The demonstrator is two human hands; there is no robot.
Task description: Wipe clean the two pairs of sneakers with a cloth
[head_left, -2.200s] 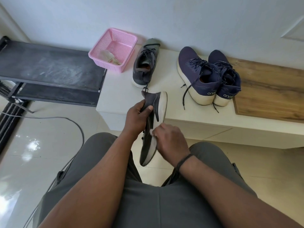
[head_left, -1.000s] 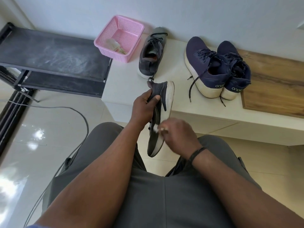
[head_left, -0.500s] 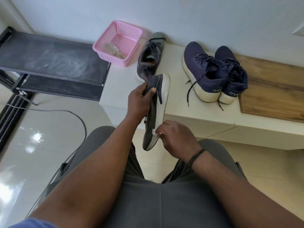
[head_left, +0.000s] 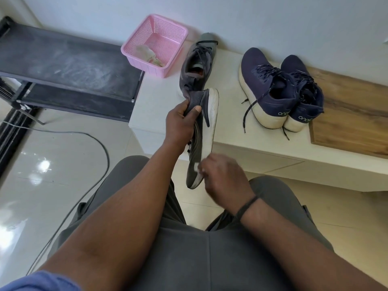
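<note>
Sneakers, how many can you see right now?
4. A grey sneaker gripped by the left hand; its mate on the white bench; two navy sneakers side by side there.

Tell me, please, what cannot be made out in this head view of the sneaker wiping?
- Cloth: only a small white scrap shows; the blurred right hand covers the rest.
- Grey sneaker in the left hand: its far side and inside face away.
- Pink basket: the pale contents are too indistinct to name.
- Navy sneakers: the heel lettering is too small to read.
</note>
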